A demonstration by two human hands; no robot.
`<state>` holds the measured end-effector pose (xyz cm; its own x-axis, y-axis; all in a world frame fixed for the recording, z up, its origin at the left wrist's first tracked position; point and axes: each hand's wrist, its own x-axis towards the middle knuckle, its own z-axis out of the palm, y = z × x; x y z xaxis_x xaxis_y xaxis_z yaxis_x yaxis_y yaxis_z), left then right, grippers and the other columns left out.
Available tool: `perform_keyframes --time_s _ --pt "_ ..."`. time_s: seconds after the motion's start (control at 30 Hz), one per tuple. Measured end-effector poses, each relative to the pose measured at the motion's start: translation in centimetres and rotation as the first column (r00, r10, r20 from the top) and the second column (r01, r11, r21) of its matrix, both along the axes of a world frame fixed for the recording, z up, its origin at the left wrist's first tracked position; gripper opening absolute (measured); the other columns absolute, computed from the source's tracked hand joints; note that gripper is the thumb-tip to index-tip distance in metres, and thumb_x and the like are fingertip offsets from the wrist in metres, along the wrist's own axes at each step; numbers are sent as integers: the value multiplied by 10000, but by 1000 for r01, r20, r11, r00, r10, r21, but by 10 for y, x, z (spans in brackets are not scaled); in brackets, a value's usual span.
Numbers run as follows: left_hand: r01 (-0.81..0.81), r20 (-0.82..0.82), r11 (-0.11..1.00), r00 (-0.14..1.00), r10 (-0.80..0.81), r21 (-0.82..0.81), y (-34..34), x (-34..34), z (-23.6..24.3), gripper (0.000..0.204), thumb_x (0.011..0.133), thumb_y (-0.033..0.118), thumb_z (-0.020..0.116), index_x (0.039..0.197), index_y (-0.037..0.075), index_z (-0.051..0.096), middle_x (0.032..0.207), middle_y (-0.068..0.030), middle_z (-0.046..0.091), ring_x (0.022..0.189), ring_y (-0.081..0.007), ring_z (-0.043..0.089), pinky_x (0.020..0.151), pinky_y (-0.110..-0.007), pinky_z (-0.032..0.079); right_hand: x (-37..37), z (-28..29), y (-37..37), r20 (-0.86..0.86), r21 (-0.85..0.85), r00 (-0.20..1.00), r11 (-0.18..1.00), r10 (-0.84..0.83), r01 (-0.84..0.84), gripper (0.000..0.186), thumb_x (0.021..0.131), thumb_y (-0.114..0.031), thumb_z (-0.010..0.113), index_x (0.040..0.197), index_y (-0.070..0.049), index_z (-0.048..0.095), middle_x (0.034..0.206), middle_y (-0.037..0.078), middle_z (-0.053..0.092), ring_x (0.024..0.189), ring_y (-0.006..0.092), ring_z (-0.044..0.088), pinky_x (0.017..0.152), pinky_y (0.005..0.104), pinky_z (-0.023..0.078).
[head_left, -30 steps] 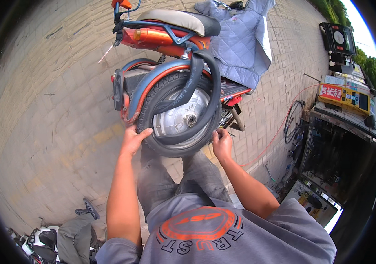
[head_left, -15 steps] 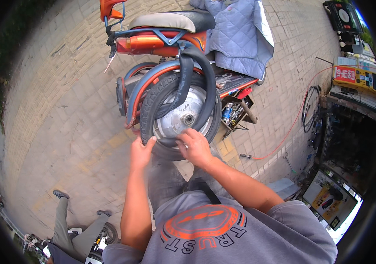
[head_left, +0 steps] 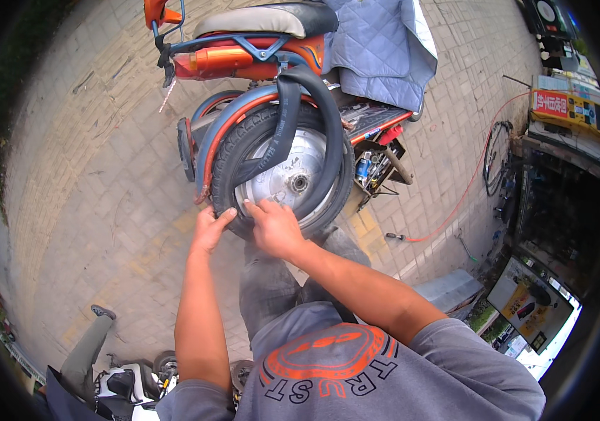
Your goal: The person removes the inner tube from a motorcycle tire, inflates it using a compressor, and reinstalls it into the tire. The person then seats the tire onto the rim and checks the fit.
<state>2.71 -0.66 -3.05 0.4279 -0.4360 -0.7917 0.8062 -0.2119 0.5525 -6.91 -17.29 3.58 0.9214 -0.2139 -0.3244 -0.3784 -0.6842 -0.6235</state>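
A wheel with a black tyre (head_left: 224, 163) and a silver hub (head_left: 272, 188) stands in front of me at the rear of an orange and blue scooter (head_left: 244, 59). A black inner tube (head_left: 286, 130) loops out over the tyre's top and across the hub; part of it tucks in at the tyre's left side. My left hand (head_left: 210, 229) grips the tyre's lower left edge, thumb on top. My right hand (head_left: 277, 229) is closed over the tube at the rim's bottom, index finger stretched toward the tyre's inner edge. Its other fingertips are partly hidden.
A tool box (head_left: 378, 168) sits right of the wheel, beside the scooter's footboard. A grey quilted cover (head_left: 377, 49) drapes over the scooter. A red hose (head_left: 447, 214) runs along the paving. Behind on the left are another person's leg (head_left: 86, 344) and a white two-wheeler (head_left: 128, 386).
My right hand has moved left along the rim, closer to my left hand, and its index finger now extends. My left hand has shifted slightly left on the tyre.
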Motion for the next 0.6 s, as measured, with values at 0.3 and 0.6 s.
perform_keyframes --time_s 0.3,0.6 --pt "109 195 990 973 -126 94 -12 -7 27 314 847 164 744 1077 -23 638 954 -45 676 813 -103 612 737 -269 504 6 3 0 -338 265 932 937 -131 227 559 812 -166 558 1368 -130 517 1062 152 569 1056 331 575 877 453 442" --pt "-17 11 1000 1000 17 -18 5 1 2 288 839 172 754 1038 -5 645 916 -32 665 781 -109 614 690 -269 508 12 6 6 -394 357 913 898 -106 258 641 793 -118 538 1423 -48 444 939 152 586 853 279 613 781 379 490"
